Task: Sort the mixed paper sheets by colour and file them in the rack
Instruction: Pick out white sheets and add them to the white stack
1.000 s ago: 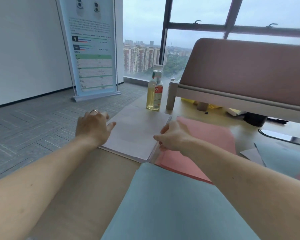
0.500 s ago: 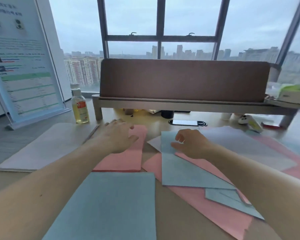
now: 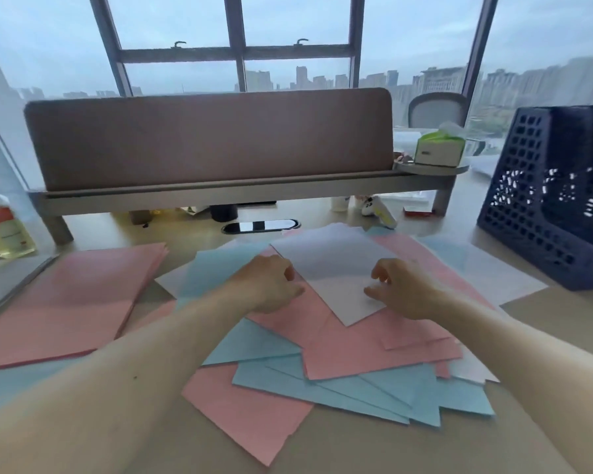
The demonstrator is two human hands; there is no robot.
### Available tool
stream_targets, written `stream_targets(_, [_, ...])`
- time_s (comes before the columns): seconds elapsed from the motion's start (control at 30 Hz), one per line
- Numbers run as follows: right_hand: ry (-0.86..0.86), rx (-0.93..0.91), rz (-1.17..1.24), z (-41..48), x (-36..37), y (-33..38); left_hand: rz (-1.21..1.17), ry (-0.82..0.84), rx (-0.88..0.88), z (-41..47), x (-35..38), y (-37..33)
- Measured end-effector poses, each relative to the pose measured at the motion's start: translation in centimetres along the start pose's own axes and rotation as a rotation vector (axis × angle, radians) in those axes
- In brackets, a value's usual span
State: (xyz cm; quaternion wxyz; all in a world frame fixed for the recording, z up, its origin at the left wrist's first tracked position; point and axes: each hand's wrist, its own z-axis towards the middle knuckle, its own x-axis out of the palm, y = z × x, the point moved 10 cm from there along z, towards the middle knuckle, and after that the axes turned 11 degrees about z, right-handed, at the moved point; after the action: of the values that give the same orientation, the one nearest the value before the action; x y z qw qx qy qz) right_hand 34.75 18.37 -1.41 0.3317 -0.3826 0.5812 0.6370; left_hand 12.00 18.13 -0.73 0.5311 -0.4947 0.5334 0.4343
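Note:
A loose pile of pink, blue and white sheets [image 3: 350, 350] lies fanned out on the desk in front of me. A white sheet [image 3: 332, 268] lies on top of it, turned at an angle. My left hand [image 3: 271, 285] is at that sheet's left edge, with fingers and thumb curled onto the edge. My right hand [image 3: 401, 289] hovers over its right part, fingers loosely curled and thumb tip touching the paper. A sorted pink stack [image 3: 72, 302] lies to the left. The dark blue mesh rack [image 3: 545, 200] stands at the far right.
A brown divider on a low shelf [image 3: 213, 142] crosses the back of the desk. An oil bottle [image 3: 4, 227] stands at the far left beside a white stack [image 3: 0, 285]. A tissue box [image 3: 439, 148] sits on the shelf's right end. A blue sheet [image 3: 4, 381] lies at the lower left.
My view swung right, from the white stack by the bottle to the mixed pile; the rack came into view. Both hands left the white stack and moved onto the top white sheet.

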Motion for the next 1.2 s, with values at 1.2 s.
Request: stream_targets(1.2, [0.163,0.116,1.071,1.1,10.3,24.3,-0.992,-0.180,-0.511,-13.5,-5.6,28.4])
